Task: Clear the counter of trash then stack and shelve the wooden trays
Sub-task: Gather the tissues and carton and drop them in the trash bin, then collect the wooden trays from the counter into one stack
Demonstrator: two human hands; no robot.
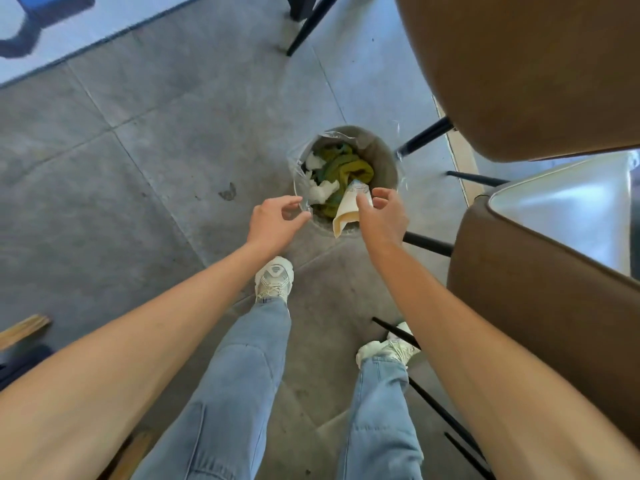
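Note:
A round grey trash bin (382, 157) with a clear plastic liner stands on the floor in front of me. Inside lie a green-yellow cloth (346, 168) and crumpled white tissues (320, 192). My right hand (382, 216) hovers over the bin's near rim, thumb and fingers pinching a flattened cream paper cup (346, 211) that points down into the bin. My left hand (273, 221) is at the bin's left edge, fingers apart and curled, next to the liner's rim, holding nothing. No wooden trays or counter are in view.
Brown padded chairs (526, 74) with black legs crowd the right side, one close to my right arm (540, 306). A white table edge (568, 209) shows between them. My feet in white sneakers (273, 278) stand on the grey tiled floor (138, 168).

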